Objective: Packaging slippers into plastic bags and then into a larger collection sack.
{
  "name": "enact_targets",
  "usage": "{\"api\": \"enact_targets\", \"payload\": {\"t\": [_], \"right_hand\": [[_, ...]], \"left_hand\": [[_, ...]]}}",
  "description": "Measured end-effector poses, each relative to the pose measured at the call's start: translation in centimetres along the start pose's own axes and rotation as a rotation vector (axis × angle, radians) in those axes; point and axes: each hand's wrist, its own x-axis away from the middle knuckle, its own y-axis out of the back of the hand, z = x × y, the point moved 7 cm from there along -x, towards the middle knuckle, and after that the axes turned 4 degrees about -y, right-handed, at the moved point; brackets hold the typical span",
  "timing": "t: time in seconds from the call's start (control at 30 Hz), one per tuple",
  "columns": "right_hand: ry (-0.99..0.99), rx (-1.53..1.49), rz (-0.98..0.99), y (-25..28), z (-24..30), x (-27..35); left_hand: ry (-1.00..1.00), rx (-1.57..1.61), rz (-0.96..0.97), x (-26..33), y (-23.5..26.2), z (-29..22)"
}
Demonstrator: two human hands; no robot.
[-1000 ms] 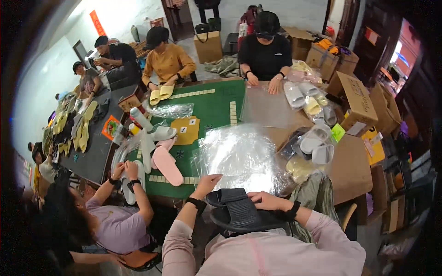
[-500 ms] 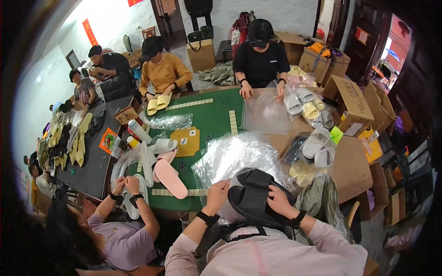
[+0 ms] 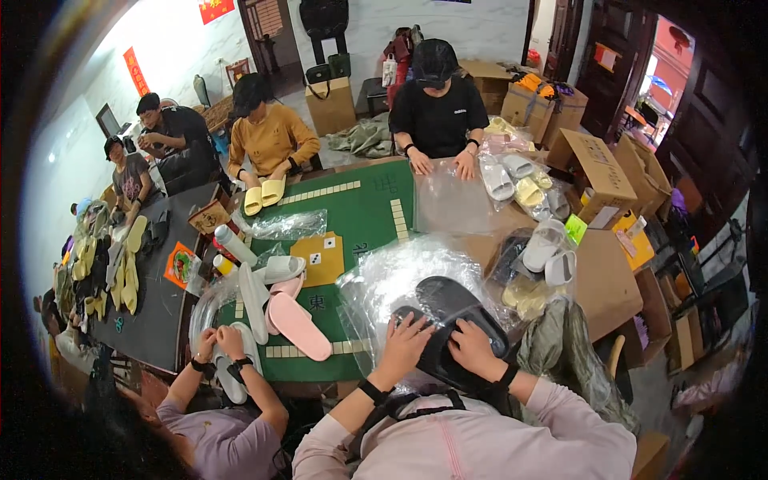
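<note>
A pair of black slide slippers (image 3: 452,298) lies in front of me, over a pile of clear plastic bags (image 3: 382,276). One slipper points away with its sole and footbed showing; the other sits nearer, partly covered by my fingers. My left hand (image 3: 406,346) grips the nearer slipper from its left side, fingers bent over its top. My right hand (image 3: 477,350) holds the pair from the right, its fingers curled on the black surface. Whether any bag film is between my fingers and the slippers is too small to tell.
Bagged white and yellow slippers (image 3: 548,250) lie to the right. Pink slippers (image 3: 298,324) rest on the green mat (image 3: 376,210) at left. A co-worker's hands (image 3: 220,344) handle grey slippers nearby. Across the table, another person presses a clear bag (image 3: 452,200). Cardboard boxes (image 3: 592,172) stand at right.
My left hand has moved right onto the black slippers. The pair has turned, with one slipper now angled away from me. The whole view has shifted slightly.
</note>
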Motion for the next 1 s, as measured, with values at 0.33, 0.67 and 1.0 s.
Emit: {"api": "enact_targets", "payload": {"t": [0.33,0.67,1.0], "right_hand": [[-0.057,0.075,-0.310,-5.0,0.6,-2.3],[-0.434,0.205,-0.033,-8.1,1.8,-8.0],[-0.092,-0.024,0.121,-9.3,2.9,-8.2]], "left_hand": [[-0.014,0.264,0.120,1.6,-0.7,-0.6],[-0.127,0.896,0.228,3.5,1.8,-4.0],[0.032,0.309,0.055,4.6,3.4,0.9]]}}
